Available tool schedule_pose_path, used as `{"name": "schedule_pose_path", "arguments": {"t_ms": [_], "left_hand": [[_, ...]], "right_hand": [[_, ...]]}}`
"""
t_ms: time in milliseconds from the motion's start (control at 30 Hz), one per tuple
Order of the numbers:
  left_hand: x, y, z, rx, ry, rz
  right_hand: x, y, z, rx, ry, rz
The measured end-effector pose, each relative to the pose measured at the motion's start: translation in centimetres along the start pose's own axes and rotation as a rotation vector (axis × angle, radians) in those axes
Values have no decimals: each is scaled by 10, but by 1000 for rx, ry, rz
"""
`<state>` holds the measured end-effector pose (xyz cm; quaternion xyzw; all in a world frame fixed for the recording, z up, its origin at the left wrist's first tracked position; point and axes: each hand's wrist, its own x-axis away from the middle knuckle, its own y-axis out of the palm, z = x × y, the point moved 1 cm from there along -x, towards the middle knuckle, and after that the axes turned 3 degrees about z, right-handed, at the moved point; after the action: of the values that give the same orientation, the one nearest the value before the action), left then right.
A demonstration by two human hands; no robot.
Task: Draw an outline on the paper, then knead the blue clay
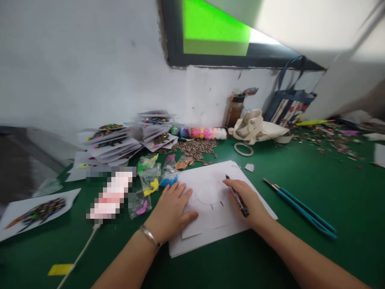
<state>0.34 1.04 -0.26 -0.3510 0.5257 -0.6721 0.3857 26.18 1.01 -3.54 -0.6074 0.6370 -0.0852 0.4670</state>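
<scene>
White paper sheets (pixel 192 241) lie stacked on the green table in front of me, with a faint curved outline and a few short dark marks on the top one. My right hand (pixel 248 198) is closed around a black pen (pixel 240 200) over the right part of the top sheet. My left hand (pixel 173 210) lies flat with its fingers spread on the left edge of the paper, holding nothing. Small bags of coloured clay (pixel 152 186) sit just beyond its fingertips. Blue-handled tweezers (pixel 303 208) rest to the right of the sheets.
Sunflower seeds (pixel 195 150) are heaped behind the paper, near a tape roll (pixel 243 149). Stacked seed-decorated papers (pixel 112 146) stand at the back left. A pixelated object (pixel 112 196) with a white cable lies left. A bottle (pixel 234 110) and bags (pixel 260 126) line the wall.
</scene>
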Motion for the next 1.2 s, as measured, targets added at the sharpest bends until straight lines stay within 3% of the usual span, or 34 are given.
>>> {"name": "schedule_pose_path", "arguments": {"t_ms": [167, 267, 367, 533, 733, 933, 1100, 1200], "left_hand": [[3, -4, 3, 32, 6, -13], [4, -4, 2, 41, 2, -15], [5, -3, 2, 55, 13, -7], [5, -2, 1, 59, 22, 25], [5, -5, 2, 71, 20, 12], [5, -4, 2, 83, 27, 26], [5, -3, 2, 74, 28, 26], [5, -3, 2, 64, 24, 21]], "right_hand": [[2, -5, 21, 331, 1, 13], [2, -5, 27, 371, 16, -27], [2, -4, 19, 275, 33, -35], [0, -3, 8, 122, 212, 53], [-1, -3, 7, 127, 184, 29], [1, -9, -3, -35, 330, 38], [2, -13, -14, -395, 508, -55], [0, -9, -21, -483, 609, -132]]}}
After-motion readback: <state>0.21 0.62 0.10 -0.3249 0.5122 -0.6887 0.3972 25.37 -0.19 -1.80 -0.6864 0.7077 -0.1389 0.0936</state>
